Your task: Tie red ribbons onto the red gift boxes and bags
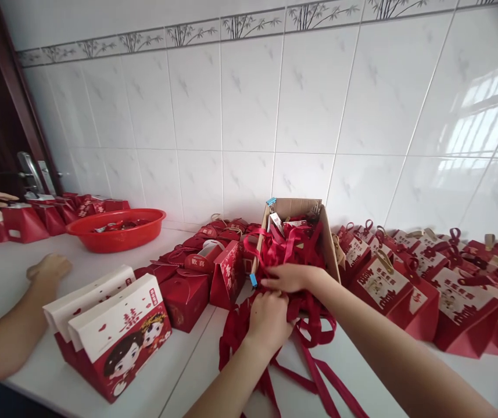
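A tangle of dark red ribbons (318, 325) spills over the front of an open cardboard box (331, 244) and trails down onto the table. My left hand (270, 313) is closed on the ribbons just in front of the box, its fingertips partly hidden among them. Above and slightly right of it, my right hand (290, 278) reaches across the box's front with fingers stretched out over the ribbons. Blue clips (253, 280) sit on the box edge. Inside, small tags (276, 222) show among the red bands.
Red and white gift boxes (120, 337) stand at front left, with more red boxes (187, 296) beside them. A red basin (118, 235) holds small packets. Rows of handled gift boxes (462, 307) fill the right. Another person's hands (50, 267) are at the left. A tiled wall (249, 116) rises behind.
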Tool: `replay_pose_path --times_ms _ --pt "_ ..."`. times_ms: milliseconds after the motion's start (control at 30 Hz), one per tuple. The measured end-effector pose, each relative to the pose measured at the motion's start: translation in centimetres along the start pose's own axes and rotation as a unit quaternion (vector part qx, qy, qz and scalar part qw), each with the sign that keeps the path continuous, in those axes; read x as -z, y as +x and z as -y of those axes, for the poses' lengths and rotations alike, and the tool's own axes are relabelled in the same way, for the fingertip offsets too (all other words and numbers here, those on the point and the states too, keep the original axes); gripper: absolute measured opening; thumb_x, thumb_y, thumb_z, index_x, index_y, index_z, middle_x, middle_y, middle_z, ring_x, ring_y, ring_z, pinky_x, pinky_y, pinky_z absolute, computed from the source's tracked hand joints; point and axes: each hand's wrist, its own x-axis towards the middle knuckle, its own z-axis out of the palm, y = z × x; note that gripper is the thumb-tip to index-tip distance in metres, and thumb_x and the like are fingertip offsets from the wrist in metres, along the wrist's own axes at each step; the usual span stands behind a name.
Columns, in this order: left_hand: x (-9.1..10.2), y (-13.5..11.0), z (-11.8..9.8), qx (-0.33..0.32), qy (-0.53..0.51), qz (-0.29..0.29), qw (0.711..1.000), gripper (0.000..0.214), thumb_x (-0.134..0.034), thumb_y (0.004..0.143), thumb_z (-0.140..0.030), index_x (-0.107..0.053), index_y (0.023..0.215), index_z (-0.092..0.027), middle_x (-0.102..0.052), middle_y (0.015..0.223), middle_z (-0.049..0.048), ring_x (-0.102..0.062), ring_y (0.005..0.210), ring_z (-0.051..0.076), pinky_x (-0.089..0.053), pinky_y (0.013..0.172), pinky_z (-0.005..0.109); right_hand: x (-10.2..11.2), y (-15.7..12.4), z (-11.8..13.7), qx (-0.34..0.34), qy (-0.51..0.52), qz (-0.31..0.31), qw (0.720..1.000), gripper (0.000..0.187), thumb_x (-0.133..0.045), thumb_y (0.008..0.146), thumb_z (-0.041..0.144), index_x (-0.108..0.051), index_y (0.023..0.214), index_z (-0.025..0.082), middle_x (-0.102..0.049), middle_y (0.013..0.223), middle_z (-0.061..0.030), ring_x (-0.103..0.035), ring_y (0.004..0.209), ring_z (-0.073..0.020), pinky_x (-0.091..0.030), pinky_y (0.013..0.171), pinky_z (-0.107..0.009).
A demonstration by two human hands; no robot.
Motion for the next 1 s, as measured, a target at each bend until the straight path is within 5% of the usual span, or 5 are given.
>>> replay_pose_path --times_ms 67,167,433,700,1000 --pt "-0.3 0.0 0.0 0.006 -0.004 -0.002 1.000 0.036 -0.063 0.080 -0.035 -0.068 0.110 -0.014 -0.072 0.102 0.0154 -0.065 0.097 0.032 -0.048 0.087 0.042 -1.1 -1.6 1.2 0.028 0.016 0.027 0.999 0.037 -0.040 0.095 0.041 -0.071 0.102 0.022 -0.073 0.099 -0.0055 -0.067 0.089 -0.0186 -0.048 0.077 -0.024" --pt "-0.5 0.0 0.1 0.002 -0.011 -0.002 1.000 0.037 -0.060 0.083 -0.031 -0.065 0.114 -0.013 -0.070 0.105 0.0171 -0.064 0.099 0.033 -0.047 0.086 0.043 -1.1 -3.4 2.0 0.031 0.029 -0.017 0.999 0.032 -0.037 0.096 0.027 -0.067 0.109 0.024 -0.071 0.107 -0.0017 -0.065 0.095 -0.0150 -0.047 0.080 -0.020" --pt "-0.1 -0.2 0.6 -0.039 -0.020 0.004 0.999 0.013 -0.064 0.079 -0.028 -0.067 0.087 -0.018 -0.067 0.095 0.0090 -0.063 0.093 0.028 -0.048 0.082 0.039 3.2 -5.4 -2.0 -0.130 -0.039 -0.196 0.971 0.035 -0.033 0.093 0.017 -0.056 0.120 0.015 -0.063 0.122 -0.0103 -0.059 0.109 -0.0187 -0.043 0.094 -0.027" --pt "-0.3 -0.3 0.7 -0.051 -0.010 -0.006 0.999 0.014 -0.062 0.079 -0.026 -0.067 0.090 -0.018 -0.066 0.097 0.0098 -0.063 0.093 0.028 -0.048 0.083 0.039 1.4 -7.6 -2.0 -0.159 -0.162 0.006 0.974 0.013 -0.058 0.087 0.017 -0.068 0.094 0.016 -0.070 0.098 -0.0071 -0.065 0.093 -0.0187 -0.050 0.086 -0.034" --pt "-0.4 -0.5 0.8 -0.063 -0.005 -0.014 0.998 0.016 -0.060 0.080 -0.025 -0.067 0.091 -0.015 -0.067 0.096 0.0114 -0.063 0.095 0.030 -0.048 0.083 0.042 -0.4 -5.9 -1.2 -0.165 -0.276 0.186 0.928 0.027 -0.058 0.091 0.031 -0.059 0.113 0.015 -0.060 0.117 -0.0082 -0.059 0.106 -0.0218 -0.050 0.091 -0.044"
